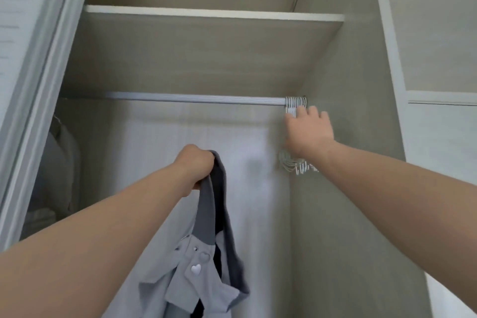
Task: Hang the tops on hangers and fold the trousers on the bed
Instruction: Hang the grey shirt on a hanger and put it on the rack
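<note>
Left hand [196, 165], centre frame, clenches the grey top [206, 253] by its collar, garment dangling below, while the right hand [308, 131], grip indiscernible, meets tightly bunched hangers [295, 104] at the right end of the rail [193, 99], where interlocked hooks could drag several off together.

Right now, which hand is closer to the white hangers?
Right. The right hand is on the white hangers at the rail's end; the left hand grips the grey top, lower and well to their left.
</note>
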`<state>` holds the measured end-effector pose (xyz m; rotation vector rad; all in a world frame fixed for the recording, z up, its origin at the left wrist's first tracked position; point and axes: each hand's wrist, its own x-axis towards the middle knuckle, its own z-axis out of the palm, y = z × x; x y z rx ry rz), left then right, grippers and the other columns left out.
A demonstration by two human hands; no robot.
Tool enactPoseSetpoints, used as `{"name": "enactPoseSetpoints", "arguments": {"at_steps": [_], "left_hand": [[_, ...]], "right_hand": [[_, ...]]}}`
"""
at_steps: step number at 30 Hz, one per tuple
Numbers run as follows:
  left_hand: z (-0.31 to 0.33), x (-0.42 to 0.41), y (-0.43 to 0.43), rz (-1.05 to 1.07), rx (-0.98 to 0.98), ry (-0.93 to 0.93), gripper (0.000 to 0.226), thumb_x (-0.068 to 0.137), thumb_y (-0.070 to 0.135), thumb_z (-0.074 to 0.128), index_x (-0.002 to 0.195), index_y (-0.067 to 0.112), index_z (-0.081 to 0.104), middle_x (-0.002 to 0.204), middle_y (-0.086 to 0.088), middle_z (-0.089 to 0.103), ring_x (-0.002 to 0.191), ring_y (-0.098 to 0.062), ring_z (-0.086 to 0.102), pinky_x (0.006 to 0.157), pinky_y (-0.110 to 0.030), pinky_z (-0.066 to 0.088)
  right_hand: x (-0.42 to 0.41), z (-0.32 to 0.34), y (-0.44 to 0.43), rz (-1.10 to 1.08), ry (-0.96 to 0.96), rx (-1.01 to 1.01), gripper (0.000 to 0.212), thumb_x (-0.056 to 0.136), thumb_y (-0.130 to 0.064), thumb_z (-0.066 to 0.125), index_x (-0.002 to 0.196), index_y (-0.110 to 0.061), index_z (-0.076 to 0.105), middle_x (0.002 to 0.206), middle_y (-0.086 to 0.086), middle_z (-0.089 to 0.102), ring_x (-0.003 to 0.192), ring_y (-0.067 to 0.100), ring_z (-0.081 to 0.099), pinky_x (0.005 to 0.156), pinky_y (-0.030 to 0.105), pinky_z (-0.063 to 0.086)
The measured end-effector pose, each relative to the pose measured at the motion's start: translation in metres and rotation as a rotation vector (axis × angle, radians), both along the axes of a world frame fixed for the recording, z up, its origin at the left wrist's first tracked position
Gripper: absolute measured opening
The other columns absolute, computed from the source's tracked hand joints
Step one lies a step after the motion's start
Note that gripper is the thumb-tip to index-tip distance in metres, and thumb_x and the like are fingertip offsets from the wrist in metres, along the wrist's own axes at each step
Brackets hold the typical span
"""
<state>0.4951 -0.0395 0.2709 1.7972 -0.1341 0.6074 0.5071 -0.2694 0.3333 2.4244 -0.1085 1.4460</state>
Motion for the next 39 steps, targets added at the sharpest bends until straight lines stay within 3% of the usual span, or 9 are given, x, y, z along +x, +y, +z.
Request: {"name": "enactPoseSetpoints", "arguments": {"at_steps": [8, 14, 18, 22, 25, 28, 32, 35, 39], "left_hand": [[0.021, 0.012, -0.005, 0.034, -0.018, -0.097, 0.018, 0.095, 0.005, 0.043, 0.101, 0.001, 0.059, 0.087, -0.017, 0.065, 0.072, -0.033, 0.064, 0.071, -0.043, 0.059], [0.022, 0.022, 0.0, 0.081, -0.026, -0.114, 0.023, 0.096, 0.007, 0.043, 0.11, -0.001, 0.06, 0.088, -0.016, 0.066, 0.068, -0.029, 0.065, 0.063, -0.037, 0.06], [0.021, 0.025, -0.002, 0.086, -0.032, -0.117, 0.024, 0.096, 0.007, 0.044, 0.111, -0.002, 0.059, 0.088, -0.016, 0.066, 0.068, -0.03, 0.065, 0.064, -0.039, 0.06], [0.021, 0.022, -0.005, 0.09, -0.034, -0.127, 0.028, 0.092, 0.008, 0.044, 0.109, -0.004, 0.062, 0.089, -0.019, 0.068, 0.072, -0.035, 0.068, 0.078, -0.057, 0.06], [0.024, 0.017, -0.008, 0.077, -0.033, -0.146, 0.024, 0.092, 0.007, 0.043, 0.101, -0.003, 0.063, 0.09, -0.02, 0.068, 0.074, -0.036, 0.068, 0.078, -0.056, 0.061], [0.025, 0.01, -0.013, 0.043, -0.057, -0.192, 0.018, 0.094, 0.008, 0.042, 0.091, 0.005, 0.059, 0.083, -0.015, 0.062, 0.073, -0.032, 0.063, 0.074, -0.045, 0.06], [0.018, -0.006, -0.021, -0.01, -0.068, -0.271, 0.013, 0.084, 0.019, 0.041, 0.083, 0.013, 0.053, 0.079, -0.01, 0.054, 0.073, -0.026, 0.055, 0.067, -0.04, 0.048], [0.008, -0.02, -0.025, -0.048, -0.085, -0.286, 0.014, 0.074, 0.023, 0.041, 0.081, 0.016, 0.051, 0.077, -0.008, 0.05, 0.071, -0.024, 0.052, 0.067, -0.039, 0.044], [-0.019, -0.033, -0.035, -0.058, -0.035, -0.297, 0.014, 0.071, 0.028, 0.04, 0.076, 0.017, 0.047, 0.073, -0.007, 0.047, 0.069, -0.022, 0.047, 0.066, -0.039, 0.039]], "right_hand": [[0.047, 0.017, -0.023, -0.107, -0.036, 0.045, 0.043, 0.093, -0.01, 0.049, 0.136, -0.016, 0.047, 0.136, 0.012, 0.049, 0.126, 0.034, 0.047, 0.094, 0.039, 0.039], [0.059, 0.027, -0.028, -0.056, -0.02, 0.025, 0.038, 0.093, 0.004, 0.048, 0.126, -0.009, 0.062, 0.126, 0.013, 0.06, 0.114, 0.036, 0.063, 0.076, 0.036, 0.043], [0.06, 0.031, -0.034, -0.029, -0.06, 0.051, 0.038, 0.094, 0.003, 0.047, 0.128, -0.005, 0.06, 0.129, 0.017, 0.057, 0.122, 0.039, 0.054, 0.088, 0.042, 0.048], [0.057, 0.039, -0.04, 0.028, -0.123, 0.119, 0.036, 0.093, 0.003, 0.048, 0.129, 0.001, 0.056, 0.128, 0.019, 0.05, 0.122, 0.042, 0.05, 0.093, 0.047, 0.046], [0.047, 0.042, -0.032, 0.221, -0.153, 0.323, 0.033, 0.095, -0.002, 0.047, 0.126, 0.003, 0.056, 0.127, 0.022, 0.048, 0.118, 0.045, 0.054, 0.094, 0.048, 0.046], [0.023, 0.041, -0.021, 0.48, -0.156, 0.62, 0.03, 0.096, -0.01, 0.046, 0.119, 0.003, 0.06, 0.126, 0.027, 0.057, 0.115, 0.046, 0.057, 0.093, 0.042, 0.047], [-0.011, 0.02, -0.023, 0.802, -0.201, 0.818, 0.028, 0.1, -0.019, 0.047, 0.11, -0.003, 0.068, 0.097, 0.02, 0.067, 0.089, 0.036, 0.062, 0.077, 0.034, 0.05], [-0.049, -0.019, -0.031, 0.993, -0.202, 0.95, 0.024, 0.099, -0.017, 0.048, 0.098, -0.011, 0.07, 0.06, 0.002, 0.051, 0.054, 0.02, 0.045, 0.054, 0.029, 0.037], [-0.114, -0.096, -0.044, 1.219, -0.166, 1.155, 0.024, 0.102, -0.014, 0.046, 0.084, -0.017, 0.062, 0.046, -0.007, 0.035, 0.038, 0.013, 0.027, 0.043, 0.019, 0.023]]}}
